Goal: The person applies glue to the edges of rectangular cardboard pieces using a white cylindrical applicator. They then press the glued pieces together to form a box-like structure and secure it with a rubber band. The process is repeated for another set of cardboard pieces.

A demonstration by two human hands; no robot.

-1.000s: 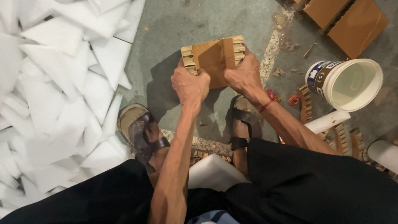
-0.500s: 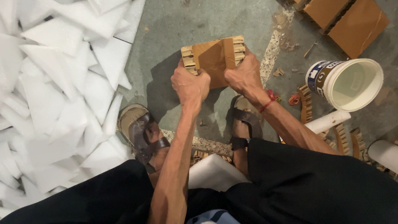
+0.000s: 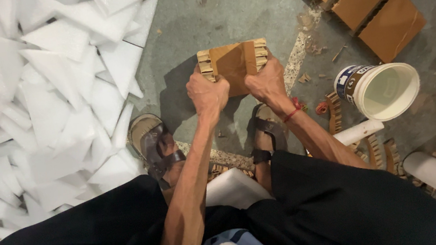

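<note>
Hands [image 3: 236, 87] grip cardboard block [image 3: 234, 65]; white bucket [image 3: 383, 91] beside.

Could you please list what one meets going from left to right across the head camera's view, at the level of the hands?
Pile of white foam triangles → left hand → cardboard block held in both hands → right hand → white bucket.

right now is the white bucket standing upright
No, the white bucket lies tipped on its side, its open mouth facing right.
</note>
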